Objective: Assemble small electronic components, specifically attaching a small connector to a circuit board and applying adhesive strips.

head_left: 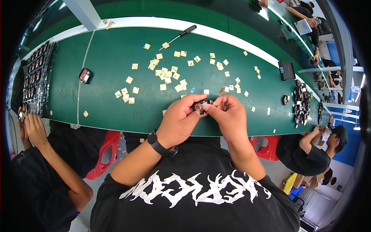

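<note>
My left hand (178,120) is closed around a small black-cased electronic device (199,105) whose open side shows red and silver parts. It is held just above the near edge of the green table. My right hand (234,120) meets it from the other side, thumb and fingertips pressed against the casing. Thin metal prongs, seemingly tweezers (225,101), stick up from between the right fingers. Small cream square pieces (164,72) lie scattered beyond both hands. The details under my fingertips are hidden.
A screwdriver (188,30) lies near the table's far edge. One similar device (85,75) sits at left, near filled trays (37,73). A black box (286,71) and a heap of devices (301,102) are at right. Co-workers sit on both sides, near red stools (106,154).
</note>
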A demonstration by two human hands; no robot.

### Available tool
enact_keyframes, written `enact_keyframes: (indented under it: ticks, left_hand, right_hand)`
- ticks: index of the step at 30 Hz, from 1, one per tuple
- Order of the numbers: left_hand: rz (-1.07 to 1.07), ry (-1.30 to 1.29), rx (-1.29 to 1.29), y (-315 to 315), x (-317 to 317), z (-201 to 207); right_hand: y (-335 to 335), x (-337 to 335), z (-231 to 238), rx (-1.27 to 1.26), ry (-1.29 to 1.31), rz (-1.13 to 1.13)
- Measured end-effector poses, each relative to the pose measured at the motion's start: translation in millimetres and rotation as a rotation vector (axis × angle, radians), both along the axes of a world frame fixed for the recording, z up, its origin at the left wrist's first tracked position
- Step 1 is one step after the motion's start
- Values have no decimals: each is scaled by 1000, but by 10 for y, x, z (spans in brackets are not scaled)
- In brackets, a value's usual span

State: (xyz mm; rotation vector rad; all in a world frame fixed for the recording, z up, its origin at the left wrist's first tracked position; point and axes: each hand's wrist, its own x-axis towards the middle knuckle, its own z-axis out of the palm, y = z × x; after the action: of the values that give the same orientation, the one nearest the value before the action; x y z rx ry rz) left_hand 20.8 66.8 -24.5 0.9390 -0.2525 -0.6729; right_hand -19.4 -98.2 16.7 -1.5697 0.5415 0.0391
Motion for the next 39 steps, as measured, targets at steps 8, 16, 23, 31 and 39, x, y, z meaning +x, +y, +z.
enact_keyframes:
  ticks: [8, 16, 23, 31, 39]
  left_hand:
    - [6, -34, 39, 29, -10, 22]
    - [134, -190, 237, -35, -35, 21]
    - [145, -440, 572, -126, -141, 77]
    - [21, -198, 511, -124, -78, 186]
    - [-59, -91, 265, -36, -46, 152]
  right_hand:
    - [-65, 60, 18, 120, 29, 34]
    - [-171, -67, -96, 62, -30, 195]
    - [-259, -167, -7, 45, 5, 170]
    - [-336, -248, -91, 90, 6, 228]
    - [-401, -256, 29, 125, 34, 211]
